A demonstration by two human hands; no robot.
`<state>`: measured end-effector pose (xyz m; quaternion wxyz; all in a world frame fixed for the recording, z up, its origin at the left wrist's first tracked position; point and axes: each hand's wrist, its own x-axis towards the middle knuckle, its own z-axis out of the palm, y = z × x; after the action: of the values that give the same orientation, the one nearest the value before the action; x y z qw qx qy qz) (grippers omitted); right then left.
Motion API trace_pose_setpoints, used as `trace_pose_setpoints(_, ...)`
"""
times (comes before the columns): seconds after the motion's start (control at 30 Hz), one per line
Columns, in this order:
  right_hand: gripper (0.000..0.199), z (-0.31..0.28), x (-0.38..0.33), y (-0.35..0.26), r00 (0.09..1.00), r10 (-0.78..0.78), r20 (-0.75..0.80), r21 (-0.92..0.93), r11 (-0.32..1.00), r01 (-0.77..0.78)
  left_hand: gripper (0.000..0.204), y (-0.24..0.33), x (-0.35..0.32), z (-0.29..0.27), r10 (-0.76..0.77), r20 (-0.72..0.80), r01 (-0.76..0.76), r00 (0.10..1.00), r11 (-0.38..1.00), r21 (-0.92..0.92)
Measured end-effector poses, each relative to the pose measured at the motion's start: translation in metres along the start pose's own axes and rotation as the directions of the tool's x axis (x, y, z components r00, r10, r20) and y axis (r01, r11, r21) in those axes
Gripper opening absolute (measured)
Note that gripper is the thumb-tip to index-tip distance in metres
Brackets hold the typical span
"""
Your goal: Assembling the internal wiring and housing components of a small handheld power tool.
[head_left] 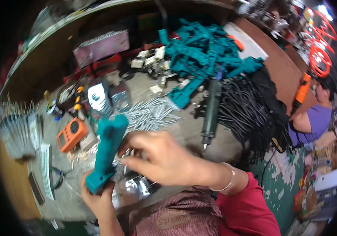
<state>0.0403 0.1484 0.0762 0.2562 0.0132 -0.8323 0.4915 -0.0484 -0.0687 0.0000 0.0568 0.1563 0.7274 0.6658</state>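
Note:
My left hand (pixel 102 201) grips the lower end of a teal plastic tool housing (pixel 107 147), held upright above the near side of the bench. Close against its right side is my right hand (pixel 162 155), fingers pinched together. Whatever sits between those fingertips is too small and blurred to name. Below both hands lie shiny metal parts (pixel 137 187), partly covered by my right hand. Beyond them spreads a pile of long silver screws or pins (pixel 152 114). A dark green electric screwdriver (pixel 211 110) points bit-down to the right of that pile.
More teal housings (pixel 204 47) are heaped at the back, beside small white-and-black parts (pixel 150 61). Black cables (pixel 243 106) cover the right side. An orange meter-like device (pixel 71 134) lies left. An orange tool (pixel 302 90) hangs near a person in purple (pixel 314 122).

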Motion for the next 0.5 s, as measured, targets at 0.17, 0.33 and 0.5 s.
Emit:
trace_pose_setpoints(0.17, 0.024, -0.002, -0.002, -0.003, 0.986, 0.166, -0.013, 0.119, 0.979, -0.164, 0.048, -0.004, -0.005, 0.012, 0.229, -0.126, -0.214, 0.965, 0.969, 0.121)
trace_pose_setpoints(0.33, 0.02, -0.008, -0.006, -0.004, 0.994, 0.102, 0.035, 0.218, 0.97, -0.107, 0.05, 0.005, -0.008, 0.01, 0.099, -0.15, -0.103, 0.984, 0.994, -0.025)
trace_pose_setpoints(0.5, 0.021, -0.009, -0.013, -0.002, 0.995, 0.037, 0.087, 0.018, 0.999, -0.039, 0.055, -0.01, -0.008, -0.01, 0.314, 0.093, -0.327, 0.945, 0.927, 0.186)
